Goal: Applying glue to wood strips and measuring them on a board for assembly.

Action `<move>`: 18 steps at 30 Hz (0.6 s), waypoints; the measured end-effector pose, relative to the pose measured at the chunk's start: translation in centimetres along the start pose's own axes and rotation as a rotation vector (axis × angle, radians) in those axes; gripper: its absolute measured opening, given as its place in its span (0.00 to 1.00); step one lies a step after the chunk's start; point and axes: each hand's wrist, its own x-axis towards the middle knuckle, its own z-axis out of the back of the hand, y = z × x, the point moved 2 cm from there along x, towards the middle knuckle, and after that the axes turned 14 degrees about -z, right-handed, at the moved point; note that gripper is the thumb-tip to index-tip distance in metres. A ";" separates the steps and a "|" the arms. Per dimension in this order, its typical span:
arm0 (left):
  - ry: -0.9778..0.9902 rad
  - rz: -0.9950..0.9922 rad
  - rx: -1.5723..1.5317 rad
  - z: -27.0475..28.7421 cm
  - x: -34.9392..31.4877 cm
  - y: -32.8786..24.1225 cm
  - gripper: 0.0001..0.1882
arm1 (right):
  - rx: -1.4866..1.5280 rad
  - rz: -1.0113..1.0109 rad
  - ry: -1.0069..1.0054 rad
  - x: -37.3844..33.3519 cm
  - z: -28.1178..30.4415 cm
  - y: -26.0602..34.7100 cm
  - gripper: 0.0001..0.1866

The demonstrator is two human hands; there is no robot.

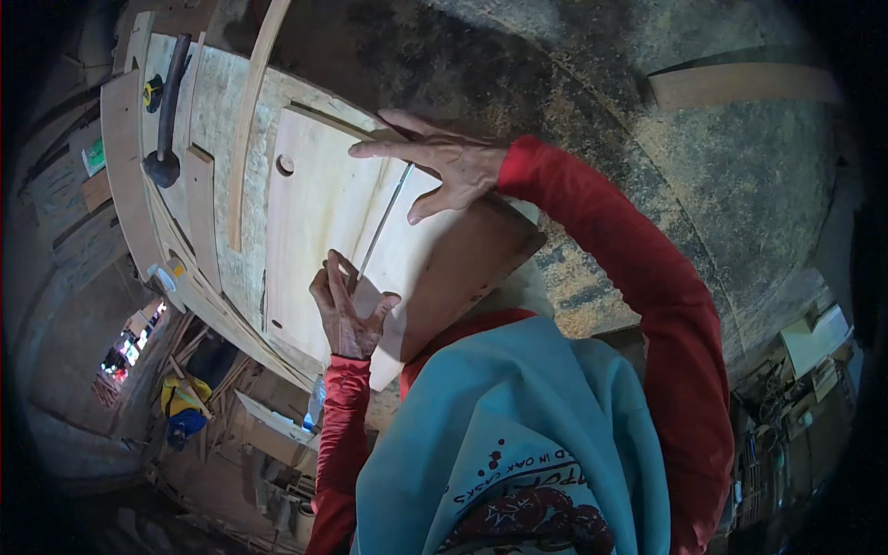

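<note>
Two pale wooden boards lie side by side on the workbench, a thin dark gap running between them. The left board (314, 199) has a round hole near its far left corner and a smaller dark spot near its close end. Much of the right board (435, 268) is in shadow. Across the near part of the seam rests my left hand (347, 310), its fingers on the left board and its thumb apart on the right one. My right hand (449, 166) spans the far end of the seam, fingers stretched over the left board and thumb spread on the right board. Neither hand grips anything.
Left of the boards lie a long wooden strip (252, 120), a shorter plank (201, 208) and a dark-handled tool with a rounded end (165, 166). Sawdust covers the floor (638, 185) on the right. A curved wooden piece (740, 85) lies at the far right.
</note>
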 end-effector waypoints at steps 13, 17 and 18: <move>-0.169 -0.340 0.066 -0.4 8.3 -3.7 0.13 | 0.045 0.038 -0.038 0.4 -0.5 -0.3 0.44; -0.248 -0.364 0.004 -0.9 8.8 -3.7 0.07 | 0.032 0.045 -0.068 0.4 -0.6 -0.2 0.44; -0.232 -0.341 0.005 -1.0 8.8 -3.6 0.06 | 0.029 0.056 -0.070 0.3 -0.5 -0.3 0.44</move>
